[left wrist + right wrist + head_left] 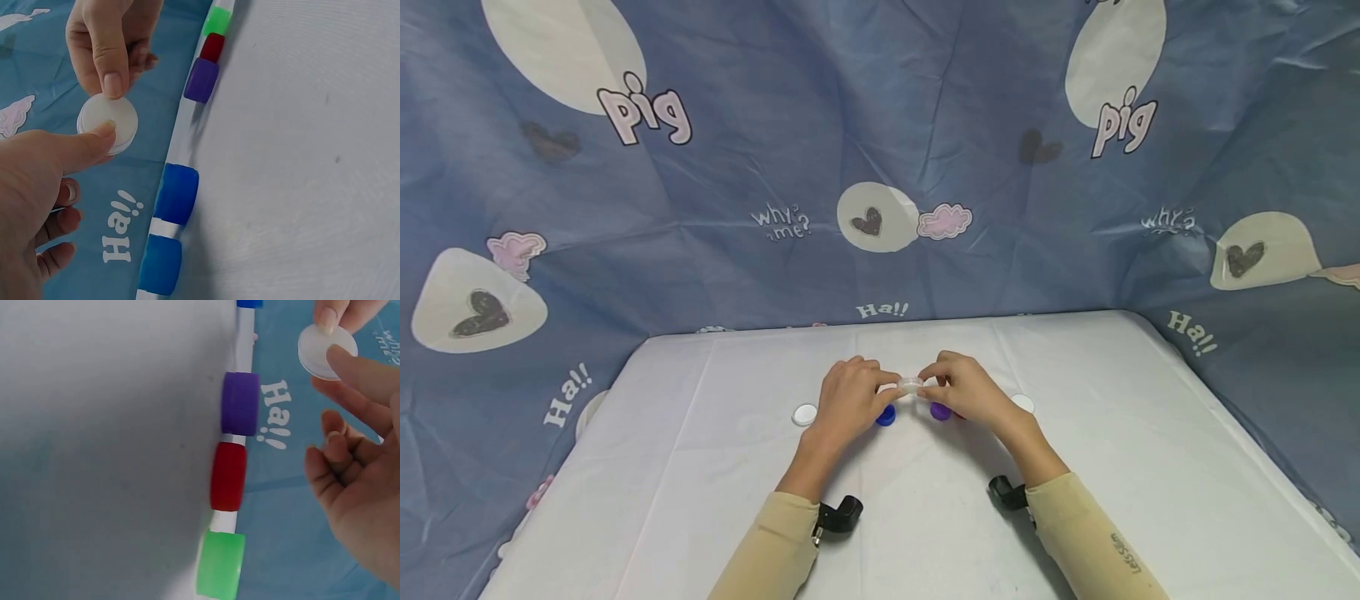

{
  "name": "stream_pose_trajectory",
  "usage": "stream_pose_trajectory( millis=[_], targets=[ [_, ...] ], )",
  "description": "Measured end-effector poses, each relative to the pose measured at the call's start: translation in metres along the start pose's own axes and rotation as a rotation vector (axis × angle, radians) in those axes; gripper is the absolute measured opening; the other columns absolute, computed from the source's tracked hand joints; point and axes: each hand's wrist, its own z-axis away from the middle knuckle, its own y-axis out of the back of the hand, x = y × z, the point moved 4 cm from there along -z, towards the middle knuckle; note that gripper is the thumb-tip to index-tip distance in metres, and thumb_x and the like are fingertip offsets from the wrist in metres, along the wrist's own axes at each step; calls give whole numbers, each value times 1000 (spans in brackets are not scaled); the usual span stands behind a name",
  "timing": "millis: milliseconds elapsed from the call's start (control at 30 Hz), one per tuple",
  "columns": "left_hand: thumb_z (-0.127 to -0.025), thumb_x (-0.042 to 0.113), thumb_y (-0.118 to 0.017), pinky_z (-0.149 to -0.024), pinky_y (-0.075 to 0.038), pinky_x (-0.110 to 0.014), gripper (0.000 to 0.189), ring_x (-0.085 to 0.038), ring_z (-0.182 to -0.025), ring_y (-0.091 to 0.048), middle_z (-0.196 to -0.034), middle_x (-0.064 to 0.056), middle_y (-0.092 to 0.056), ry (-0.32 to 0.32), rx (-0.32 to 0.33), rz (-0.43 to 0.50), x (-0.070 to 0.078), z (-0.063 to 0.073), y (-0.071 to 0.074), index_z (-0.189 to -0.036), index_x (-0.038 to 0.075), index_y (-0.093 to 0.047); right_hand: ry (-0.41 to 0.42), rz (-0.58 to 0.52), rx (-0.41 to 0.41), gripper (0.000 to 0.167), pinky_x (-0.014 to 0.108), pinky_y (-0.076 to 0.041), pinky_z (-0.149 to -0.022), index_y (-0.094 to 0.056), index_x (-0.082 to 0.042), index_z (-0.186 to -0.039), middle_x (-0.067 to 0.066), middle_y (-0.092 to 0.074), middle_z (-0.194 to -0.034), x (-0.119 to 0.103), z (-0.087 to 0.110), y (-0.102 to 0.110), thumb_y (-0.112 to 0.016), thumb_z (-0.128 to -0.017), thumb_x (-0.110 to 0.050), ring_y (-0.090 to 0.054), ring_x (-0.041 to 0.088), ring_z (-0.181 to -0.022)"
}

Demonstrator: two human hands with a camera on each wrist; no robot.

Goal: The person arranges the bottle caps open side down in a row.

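Above the table, both hands pinch one small round whitish disc (911, 384), which looks translucent in the head view. My left hand (847, 396) grips its left edge between thumb and index finger, the other fingers loosely curled. At the opposite edge, the thumb and a finger of my right hand (966, 387) hold it too. In the left wrist view its pale flat face (107, 112) is turned to the camera. Beneath the hands stand a blue round tub or cap (886, 415) and a purple one (940, 411). A red one (228, 476) is next to the purple.
A second blue round piece (161, 264) and a green one (220, 565) stand in the same row. White discs lie at the left (804, 414) and right (1022, 403). The white-covered table (700, 500) ends at a blue printed cloth (737, 275).
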Motion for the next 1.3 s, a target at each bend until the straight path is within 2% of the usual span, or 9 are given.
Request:
stream_pose_trajectory(
  millis=[100,300,433,633,867,1100,1300],
  targets=[
    [-87,43,-73,-60,-31,-25,22,-7,-61,-40,-62,12,-51,16,-5,24,-1,1,-3,-104,30,-80,4,2,25,17,25,-38,-58,-78,-8,-100,-3,-53,-76,-1,0,-2,-76,-86,-17,-45,11,-67],
    [-87,42,-74,-60,-31,-25,24,-7,-61,-41,-62,11,-50,40,-20,55,-1,0,-5,-106,27,-79,-13,-2,23,14,24,-39,-60,-79,-10,-97,-2,-56,-78,-4,1,-2,-76,-86,-17,-46,11,-67],
    [-87,44,-74,-61,-32,-25,25,-7,-61,-41,-62,12,-49,26,-46,25,3,-1,-5,-106,28,-79,-4,-8,14,11,24,-40,-60,-80,-9,-95,-1,-57,-78,-4,2,0,-75,-86,-15,-47,11,-68],
    [-80,44,-80,-63,-33,-25,31,-8,-62,-41,-62,12,-48,0,-60,-8,6,-1,-6,-107,29,-79,-64,-78,-20,12,25,-44,-59,-78,-7,-93,1,-57,-82,1,2,1,-72,-88,-16,-51,13,-68],
    [-76,46,-82,-68,-37,-29,39,-9,-65,-45,-64,11,-52,-13,-15,-2,6,0,-5,-111,30,-77,-91,-137,-55,16,28,-44,-75,-79,-6,-94,2,-62,-86,6,0,1,-69,-89,-17,-53,14,-78],
    [-76,42,-83,-73,-42,-32,48,-10,-70,-50,-72,9,-63,-65,54,12,7,2,-2,-123,35,-71,-118,-186,-76,16,31,-43,-77,-79,-8,-91,1,-62,-84,10,-1,1,-68,-90,-18,-51,15,-78],
    [-76,43,-83,-71,-41,-30,47,-8,-67,-48,-68,12,-56,-122,67,-14,9,2,0,-121,36,-71,-127,-203,-92,16,31,-42,-78,-80,-10,-89,2,-62,-83,12,0,1,-67,-90,-19,-52,15,-79]
  ],
)
